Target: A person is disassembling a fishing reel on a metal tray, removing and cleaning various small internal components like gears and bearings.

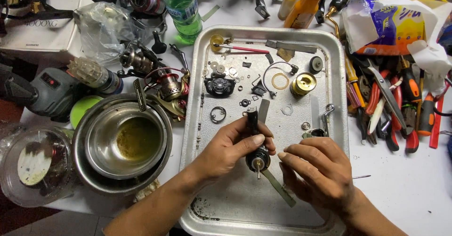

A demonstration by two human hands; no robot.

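The left hand (225, 150) is closing around a black reel body (256, 146), thumb lying across its side and fingers wrapping behind, holding it just above the near half of the one metal tray (329, 66) with its thin shaft pointing toward the person. The right hand (316, 167) is curling half shut just beside the part, fingertips (284, 156) nearly touching it; whether it is pinching anything cannot be told. One brass spool (303, 83) is lying in the tray, two nested steel bowls (123, 142) are sitting on the bench (414, 189) to the left, and one green bottle (183, 10) is standing beyond them.
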